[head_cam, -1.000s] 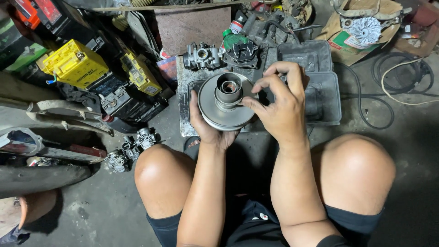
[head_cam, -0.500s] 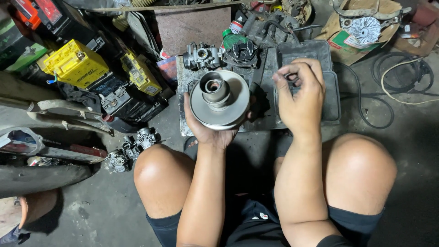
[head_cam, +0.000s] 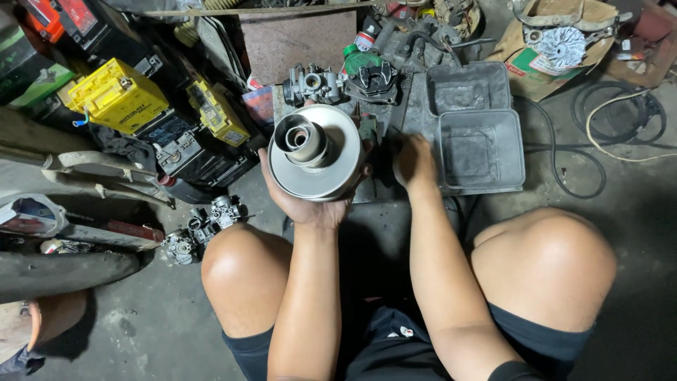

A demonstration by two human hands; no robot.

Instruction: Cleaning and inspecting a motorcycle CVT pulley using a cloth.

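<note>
Dropped from where it hovered level with the pulley half a second ago, the right hand now rests low on the dark mat at about four o'clock of the metal pulley, fingers curled under so I cannot tell what they grip. Cupping that round silver pulley from beneath, the left hand has its fingers spread around the rim. Farther off at two o'clock sits a grey plastic tray, and at twelve a carburetor.
</note>
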